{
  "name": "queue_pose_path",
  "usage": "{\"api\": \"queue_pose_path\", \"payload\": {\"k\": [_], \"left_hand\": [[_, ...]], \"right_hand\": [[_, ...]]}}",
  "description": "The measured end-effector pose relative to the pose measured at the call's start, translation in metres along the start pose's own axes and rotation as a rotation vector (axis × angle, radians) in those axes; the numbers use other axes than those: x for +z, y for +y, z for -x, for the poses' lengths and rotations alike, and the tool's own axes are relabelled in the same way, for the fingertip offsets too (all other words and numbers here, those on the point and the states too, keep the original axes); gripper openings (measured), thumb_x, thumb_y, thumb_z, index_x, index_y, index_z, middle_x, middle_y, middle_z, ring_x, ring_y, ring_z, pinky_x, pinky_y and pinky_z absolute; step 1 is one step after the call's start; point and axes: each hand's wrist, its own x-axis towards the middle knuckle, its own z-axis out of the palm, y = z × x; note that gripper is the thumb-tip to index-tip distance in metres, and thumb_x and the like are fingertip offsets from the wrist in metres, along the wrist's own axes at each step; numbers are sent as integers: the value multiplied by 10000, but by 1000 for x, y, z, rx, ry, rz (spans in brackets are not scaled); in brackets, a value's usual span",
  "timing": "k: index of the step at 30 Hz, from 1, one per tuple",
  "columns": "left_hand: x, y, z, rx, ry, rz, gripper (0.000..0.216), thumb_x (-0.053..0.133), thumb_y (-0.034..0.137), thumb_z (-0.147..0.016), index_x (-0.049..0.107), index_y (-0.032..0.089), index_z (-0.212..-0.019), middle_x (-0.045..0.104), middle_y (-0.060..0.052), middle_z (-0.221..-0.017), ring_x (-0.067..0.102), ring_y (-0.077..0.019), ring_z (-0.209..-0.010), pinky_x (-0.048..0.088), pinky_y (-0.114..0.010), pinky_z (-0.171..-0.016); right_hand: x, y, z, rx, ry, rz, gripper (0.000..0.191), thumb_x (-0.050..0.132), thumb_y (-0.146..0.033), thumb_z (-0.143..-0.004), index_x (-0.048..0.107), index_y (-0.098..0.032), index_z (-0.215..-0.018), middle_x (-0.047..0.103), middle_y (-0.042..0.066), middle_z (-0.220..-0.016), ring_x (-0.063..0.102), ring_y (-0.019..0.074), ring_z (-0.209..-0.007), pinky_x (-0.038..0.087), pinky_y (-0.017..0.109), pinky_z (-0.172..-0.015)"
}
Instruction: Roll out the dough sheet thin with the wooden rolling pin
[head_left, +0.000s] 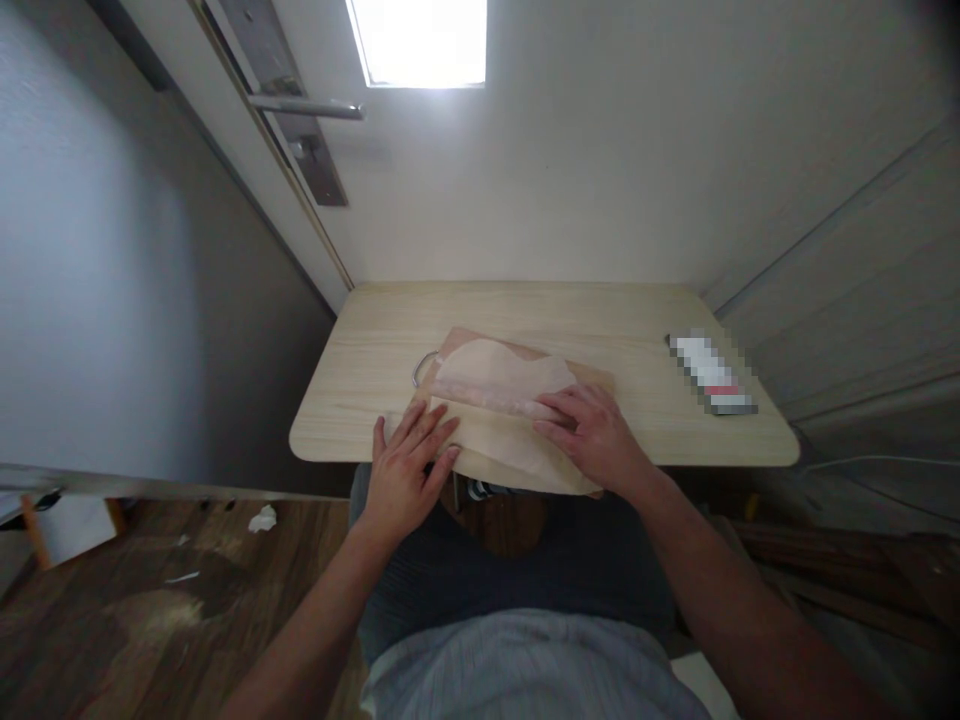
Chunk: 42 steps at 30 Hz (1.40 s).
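A thin pale sheet, like rolled-out dough or paper, lies over a brown board with a metal loop handle at its left. A whitish strip or fold crosses the sheet from left to right; I cannot tell what it is. My left hand rests palm down at the sheet's left edge, fingers spread. My right hand lies over the strip's right end, its fingers stretched leftward and slightly bent. The sheet's lower edge hangs past the table's front.
The board lies on a light wooden table. A phone-like object, blurred out, sits at the table's right. Behind stands a door with a metal handle. Crumpled white paper is on the floor at left.
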Motion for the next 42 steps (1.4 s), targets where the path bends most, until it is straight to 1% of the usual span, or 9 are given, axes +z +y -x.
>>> {"api": "queue_pose_path", "payload": {"k": [4,8,11,15,17,20,24,33,42], "left_hand": [[3,-10,3,-23,142,62,297,508,335,-1014,714,302,-1225,682,-51,-1368,506,-267,-1398,188,-596,-1234],[4,-25,1,-48,418,214,187,581,313,-979,752,239,-983,763,-58,-1139,638,-249,-1186,380,-509,-1139],[2,-24,-8,-95,506,302,209,557,322,-993,728,219,-1057,746,-69,-1117,644,-228,-1128,466,-429,-1053],[2,-5,-25,-88,323,264,361,447,358,-1038,623,217,-1320,653,-101,-1364,546,-252,-1313,394,-472,-1141],[3,3,-32,-107,219,164,436,397,374,-1052,536,232,-1440,557,-108,-1498,453,-284,-1420,302,-547,-1197],[4,6,-40,-147,139,35,502,347,386,-1059,428,258,-1538,458,-97,-1592,354,-311,-1497,215,-614,-1221],[2,1,-49,-161,72,-35,527,312,389,-1059,380,276,-1570,425,-69,-1617,338,-310,-1510,225,-629,-1219],[-3,-8,-77,-178,-26,-70,509,290,366,-1051,435,251,-1525,462,-70,-1591,403,-292,-1468,305,-622,-1193],[-2,-21,-103,-148,-147,-46,508,290,392,-1051,450,259,-1515,432,-61,-1613,395,-267,-1474,355,-532,-1180]], "right_hand": [[-3,-2,2,-20,-40,34,286,679,-404,-913,748,-252,-1145,699,65,-1069,570,268,-1054,439,450,-977],[-6,-3,0,-46,-57,46,284,667,-428,-926,750,-266,-1144,688,76,-1113,569,274,-1099,442,467,-1003],[-5,-3,-4,-108,-88,37,285,655,-431,-936,742,-272,-1156,675,75,-1186,557,275,-1165,429,477,-1050],[1,-7,-7,-144,-109,125,312,586,-439,-968,719,-266,-1190,615,77,-1374,475,311,-1325,375,523,-1125],[5,-13,-6,-135,-93,194,405,562,-478,-973,669,-252,-1292,550,82,-1480,401,337,-1409,319,558,-1166],[12,-25,-7,-103,-75,288,564,484,-561,-994,545,-238,-1452,475,91,-1562,341,352,-1463,249,593,-1193],[21,-36,-16,-45,-52,391,564,344,-539,-1047,493,-243,-1502,449,89,-1587,318,354,-1479,189,614,-1195],[32,-29,-45,8,-48,469,599,275,-564,-1053,407,-273,-1560,412,87,-1612,320,356,-1471,145,645,-1181],[30,-29,-68,46,-78,457,602,256,-555,-1057,440,-254,-1544,431,87,-1600,345,354,-1456,206,613,-1181]]}}
